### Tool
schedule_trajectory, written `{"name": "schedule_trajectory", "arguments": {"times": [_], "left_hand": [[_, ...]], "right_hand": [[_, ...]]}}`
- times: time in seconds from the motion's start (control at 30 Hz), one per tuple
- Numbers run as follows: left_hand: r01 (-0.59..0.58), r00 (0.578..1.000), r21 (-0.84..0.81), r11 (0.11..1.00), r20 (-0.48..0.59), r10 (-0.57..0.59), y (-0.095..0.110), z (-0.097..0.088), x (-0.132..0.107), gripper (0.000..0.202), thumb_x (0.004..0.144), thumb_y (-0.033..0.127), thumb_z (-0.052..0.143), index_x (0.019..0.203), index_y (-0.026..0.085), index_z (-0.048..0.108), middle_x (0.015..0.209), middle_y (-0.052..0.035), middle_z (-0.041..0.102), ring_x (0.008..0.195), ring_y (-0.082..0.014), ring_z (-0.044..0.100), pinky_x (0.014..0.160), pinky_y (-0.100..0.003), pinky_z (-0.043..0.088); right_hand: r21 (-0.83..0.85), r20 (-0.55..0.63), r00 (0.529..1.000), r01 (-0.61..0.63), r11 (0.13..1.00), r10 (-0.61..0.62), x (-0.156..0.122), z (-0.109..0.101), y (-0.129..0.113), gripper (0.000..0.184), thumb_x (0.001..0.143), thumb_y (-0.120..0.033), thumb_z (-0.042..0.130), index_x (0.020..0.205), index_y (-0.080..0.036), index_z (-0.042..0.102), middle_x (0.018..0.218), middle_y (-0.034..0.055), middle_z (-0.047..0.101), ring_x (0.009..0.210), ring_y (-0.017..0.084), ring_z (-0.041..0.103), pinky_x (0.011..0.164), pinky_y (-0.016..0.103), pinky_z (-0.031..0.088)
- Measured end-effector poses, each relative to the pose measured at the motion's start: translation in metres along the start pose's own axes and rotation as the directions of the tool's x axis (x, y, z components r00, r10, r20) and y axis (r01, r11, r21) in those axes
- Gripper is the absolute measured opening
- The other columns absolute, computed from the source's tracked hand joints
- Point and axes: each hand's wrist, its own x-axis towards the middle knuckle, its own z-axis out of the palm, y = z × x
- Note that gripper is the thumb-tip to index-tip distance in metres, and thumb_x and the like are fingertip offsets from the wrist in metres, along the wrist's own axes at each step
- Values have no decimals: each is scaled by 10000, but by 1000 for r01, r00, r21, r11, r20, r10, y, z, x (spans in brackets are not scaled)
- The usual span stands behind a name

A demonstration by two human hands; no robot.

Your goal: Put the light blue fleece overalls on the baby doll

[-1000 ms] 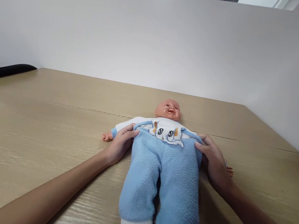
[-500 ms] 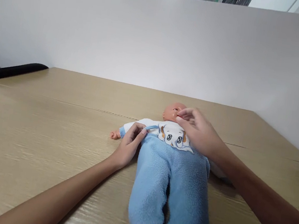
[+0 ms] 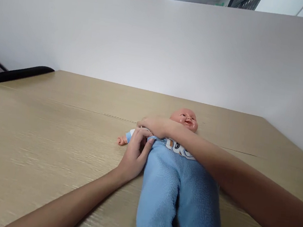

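A baby doll [image 3: 183, 117] lies on its back, its head away from me, dressed in blue fleece overalls [image 3: 164, 182] with an animal-face bib [image 3: 176, 146]. My left hand [image 3: 135, 154] is closed, thumb and fingers pinching the upper side edge of the overalls by the doll's arm. Across the doll's chest reaches my right hand [image 3: 155, 125], curled down at the shoulder next to my left fingers. Its fingertips are largely hidden, so what they hold cannot be made out. My right forearm covers part of the bib. A small doll hand [image 3: 121, 140] sticks out past my left hand.
The doll lies on a wooden table [image 3: 54, 134] with a seam running across it. A white partition [image 3: 160, 47] rises behind the far edge. Part of a black chair [image 3: 20, 72] shows at the left edge.
My right hand has moved from beside the doll's mouth leftward across its chest to the shoulder by my left hand. The doll's face is now uncovered and turned more to the right.
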Motion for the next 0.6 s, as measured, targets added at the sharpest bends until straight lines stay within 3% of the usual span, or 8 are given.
{"name": "schedule_trajectory", "arguments": {"times": [0.07,0.17,0.27,0.47,0.6], "left_hand": [[-10,999,15,1000,-40,11,0,1,-1,101,1124,291,559,1124,214,625,1061,-33,622,970,-166,560,898,-325,451],[-14,995,49,999,-99,19,2,0,-2,90,1117,276,567,1089,208,619,1011,-26,603,904,-161,539,836,-317,451],[-44,988,103,994,-143,59,3,-1,-2,58,1105,249,580,1096,212,623,1036,-34,606,929,-167,545,853,-317,461],[-222,937,249,943,-213,277,4,-1,-3,86,1084,203,575,1153,230,619,1305,-108,538,1329,-244,526,1164,-447,428],[-304,921,111,946,-221,322,-1,3,-6,154,1131,265,466,1269,248,531,1417,-138,522,1397,-259,529,1185,-508,445]], "right_hand": [[-23,-7,1000,-9,1000,9,-5,-3,-3,198,757,-96,834,906,-185,741,954,52,792,830,220,653,726,313,430],[-3,-124,991,-59,998,58,-18,-10,-4,208,868,-214,756,1070,-189,713,1063,91,783,887,248,650,758,333,425],[68,-227,969,-82,994,96,-32,-15,3,275,892,-184,646,1165,-201,674,1095,81,768,943,254,659,817,343,447],[248,-214,977,37,968,18,-47,-15,35,354,828,-161,636,1176,-228,651,1159,30,745,1061,236,687,913,323,510],[303,-219,975,94,948,-26,-51,-10,41,444,775,-85,585,1187,-227,670,1143,29,744,1077,238,686,920,338,521]]}}
